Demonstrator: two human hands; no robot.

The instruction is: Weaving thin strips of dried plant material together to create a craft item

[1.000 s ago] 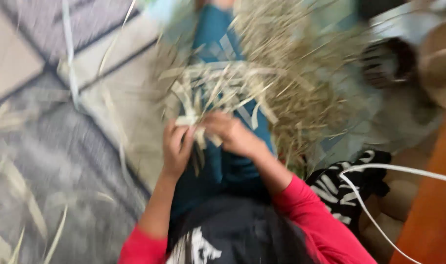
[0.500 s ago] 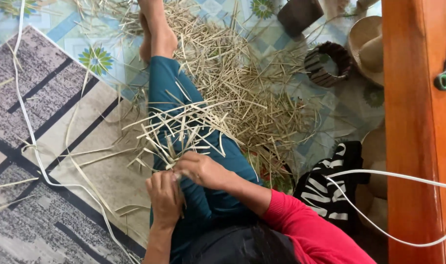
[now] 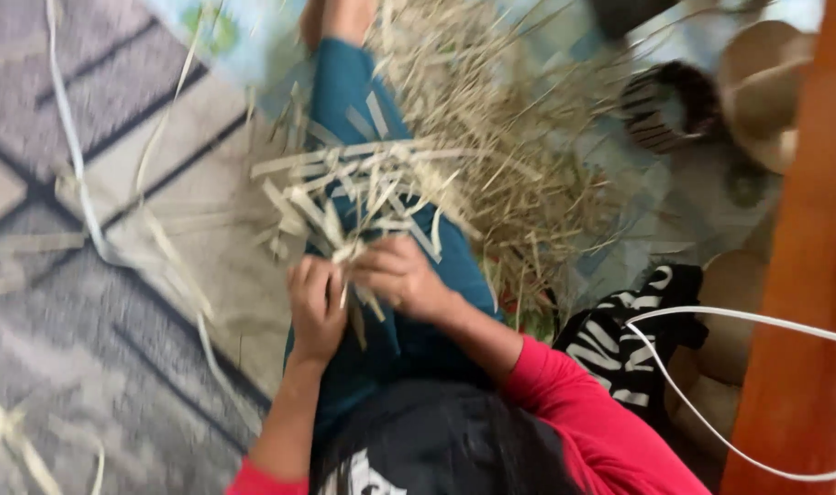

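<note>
While both hands work over the lap, the left hand [image 3: 317, 307] and the right hand [image 3: 401, 275] are each clamped on the near end of a bundle of pale flat strips [image 3: 358, 197], fingers curled tight around the gathered ends. From that grip the strips fan outward across the teal trouser leg [image 3: 349, 105], away from the person. Beyond the bundle, on the far side of the leg, a large heap of loose straw-coloured strips [image 3: 509, 156] covers the floor. Past that heap stands a small dark woven basket [image 3: 670, 105]; the blur hides what lies in it. Just beside the basket, farther from the bundle, sits a rounded tan hat-like piece [image 3: 762, 87]. On the near side of the heap lies a black-and-white patterned cloth [image 3: 620, 344], with a thin white cord [image 3: 739, 316] crossing it toward an orange wooden bench [image 3: 803, 321]. On the bundle's other side, a grey and beige rug [image 3: 97, 275] bears a few stray strips.
</note>
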